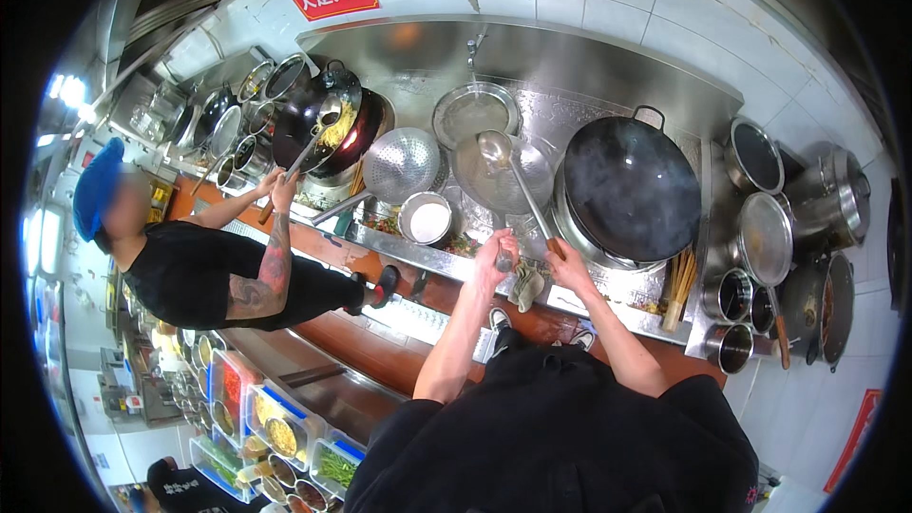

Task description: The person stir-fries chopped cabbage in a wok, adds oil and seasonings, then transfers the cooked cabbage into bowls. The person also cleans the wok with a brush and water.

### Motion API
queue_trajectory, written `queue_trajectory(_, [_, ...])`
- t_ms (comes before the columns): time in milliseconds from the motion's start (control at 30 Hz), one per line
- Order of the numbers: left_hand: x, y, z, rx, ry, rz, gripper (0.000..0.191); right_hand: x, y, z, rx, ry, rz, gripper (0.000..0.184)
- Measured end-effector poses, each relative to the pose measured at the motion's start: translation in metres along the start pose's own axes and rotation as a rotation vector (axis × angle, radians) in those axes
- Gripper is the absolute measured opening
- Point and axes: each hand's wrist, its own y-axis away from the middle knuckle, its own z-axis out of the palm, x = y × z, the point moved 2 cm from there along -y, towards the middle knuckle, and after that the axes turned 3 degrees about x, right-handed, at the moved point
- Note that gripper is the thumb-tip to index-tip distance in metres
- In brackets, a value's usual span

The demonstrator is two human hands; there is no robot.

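My left hand (pixel 496 256) grips the handle of a round metal strainer (pixel 484 174), which is over the wet steel worktop. In my right hand (pixel 568 263) is the wooden grip of a long metal ladle (pixel 527 192); the ladle's bowl overlaps the strainer. Behind them a round metal basin (pixel 476 110) stands below a tap (pixel 472 50). A large black wok (pixel 630 189) with haze over it sits on the burner to the right. Left of the strainer lie a perforated metal skimmer (pixel 402 165) and a metal pot (pixel 425 218) with white contents.
A co-worker (pixel 206 271) at the left holds a ladle over a wok (pixel 345 96) of yellow food, flames beside it. A bamboo brush (pixel 680 288), pots and a fine strainer (pixel 766 239) are at right. A rag (pixel 527 286) hangs on the front edge. Food containers (pixel 285 427) stand behind.
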Motion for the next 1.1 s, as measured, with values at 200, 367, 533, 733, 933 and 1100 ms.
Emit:
queue_trajectory(200, [-0.016, 0.061, 0.019, 0.347, -1.130, 0.806, 0.018, 0.007, 0.047, -0.044, 0.321, 0.558, -0.261, 0.066])
queue_trajectory(367, [-0.064, 0.036, 0.006, 0.346, -1.088, 0.812, 0.030, 0.008, 0.065, -0.033, 0.205, 0.668, -0.360, 0.065])
queue_trajectory(533, [-0.026, 0.022, -0.019, 0.227, -0.416, 0.425, 0.021, -0.026, 0.023, -0.041, 0.283, 0.601, -0.218, 0.060])
queue_trajectory(733, [-0.003, 0.037, -0.058, 0.199, -0.097, 0.246, 0.034, -0.079, -0.131, -0.019, 0.289, 0.741, -0.403, 0.051])
queue_trajectory(933, [0.000, 0.070, -0.100, 0.172, -0.100, 0.372, 0.051, -0.075, -0.276, 0.029, -0.257, -0.830, 0.399, 0.026])
queue_trajectory(1100, [-0.001, 0.110, -0.182, 0.419, -0.402, 0.479, 0.042, -0.098, -0.206, -0.034, -0.704, -1.665, 0.748, 0.058])
